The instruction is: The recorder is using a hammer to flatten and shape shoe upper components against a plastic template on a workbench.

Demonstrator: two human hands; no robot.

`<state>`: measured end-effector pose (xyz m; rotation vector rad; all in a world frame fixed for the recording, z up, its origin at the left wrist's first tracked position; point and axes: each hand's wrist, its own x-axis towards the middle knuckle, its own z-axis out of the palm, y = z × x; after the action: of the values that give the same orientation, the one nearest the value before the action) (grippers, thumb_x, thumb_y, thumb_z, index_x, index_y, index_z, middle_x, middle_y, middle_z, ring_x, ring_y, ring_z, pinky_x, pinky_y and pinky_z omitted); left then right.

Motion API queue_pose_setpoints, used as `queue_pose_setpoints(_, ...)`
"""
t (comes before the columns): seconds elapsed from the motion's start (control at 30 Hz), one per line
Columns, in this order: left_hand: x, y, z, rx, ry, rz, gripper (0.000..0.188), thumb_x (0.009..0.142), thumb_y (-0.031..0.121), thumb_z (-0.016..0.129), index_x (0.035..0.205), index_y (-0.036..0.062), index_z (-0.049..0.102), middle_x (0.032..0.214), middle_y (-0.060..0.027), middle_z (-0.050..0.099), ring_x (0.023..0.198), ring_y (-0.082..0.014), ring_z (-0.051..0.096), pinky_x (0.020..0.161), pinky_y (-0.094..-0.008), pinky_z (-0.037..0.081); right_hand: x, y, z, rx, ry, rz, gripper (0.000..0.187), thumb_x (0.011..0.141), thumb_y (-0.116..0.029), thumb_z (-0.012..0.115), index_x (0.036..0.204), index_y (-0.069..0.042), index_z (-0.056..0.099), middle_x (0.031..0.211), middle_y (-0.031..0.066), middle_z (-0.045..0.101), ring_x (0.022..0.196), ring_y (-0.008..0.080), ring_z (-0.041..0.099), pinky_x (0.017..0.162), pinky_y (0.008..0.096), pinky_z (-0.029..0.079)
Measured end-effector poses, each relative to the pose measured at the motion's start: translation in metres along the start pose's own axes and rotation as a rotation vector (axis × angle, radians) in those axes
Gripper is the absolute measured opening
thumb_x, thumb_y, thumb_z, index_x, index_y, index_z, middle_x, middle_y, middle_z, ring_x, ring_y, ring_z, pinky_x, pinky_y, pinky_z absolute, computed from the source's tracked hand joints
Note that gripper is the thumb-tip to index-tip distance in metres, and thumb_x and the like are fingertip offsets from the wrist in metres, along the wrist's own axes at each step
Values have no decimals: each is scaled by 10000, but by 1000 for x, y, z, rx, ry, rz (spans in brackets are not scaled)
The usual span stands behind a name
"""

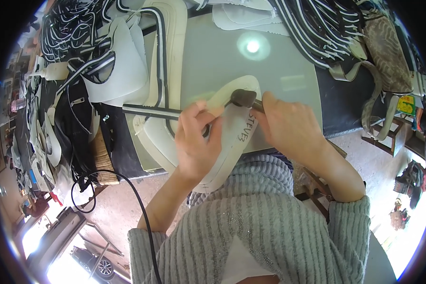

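My right hand (pixel 288 120) is closed round the short handle of a small hammer with a dark, blocky head (pixel 244 98). That head rests on or just above the upper end of a pale, sole-shaped board (pixel 227 142) with dark handwriting on it. At the board's left edge, my left hand (pixel 197 137) pinches a black-and-white striped strip (pixel 151 111), which runs out to the left. Part of the strip is hidden behind my fingers. Just left of my left hand, a longer cream curved board (pixel 174 52) has a similar striped strip laid along it.
A grey-green work board (pixel 288 61) lies under everything, reflecting a lamp. Bundles of striped strips (pixel 312 33) hang at the back right, others at the back left. White cut pieces (pixel 123 71) and a squeeze bottle (pixel 56 71) lie left. A black cable (pixel 139 203) crosses by my left arm.
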<state>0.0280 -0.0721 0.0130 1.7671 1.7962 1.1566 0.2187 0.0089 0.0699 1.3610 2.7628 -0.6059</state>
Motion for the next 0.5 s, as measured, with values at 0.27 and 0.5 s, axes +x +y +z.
queue_pose_setpoints(0.27, -1, -9, 4, 244, 57, 316, 369, 820, -92, 725, 1113, -74, 501, 941, -133, 709, 832, -220, 693, 740, -274, 538, 2, -4, -13, 77, 24, -32, 307, 969, -270, 579, 842, 0, 505, 608, 135, 609, 551, 330, 649, 488, 399, 506)
queue_pose_setpoints(0.5, -1, -6, 6, 240, 64, 280, 356, 799, -112, 731, 1084, -65, 523, 910, -130, 705, 836, -240, 679, 748, -293, 532, 7, -13, -21, 95, -18, -29, 315, 969, -280, 578, 832, -7, 500, 594, 136, 605, 547, 346, 643, 485, 416, 498)
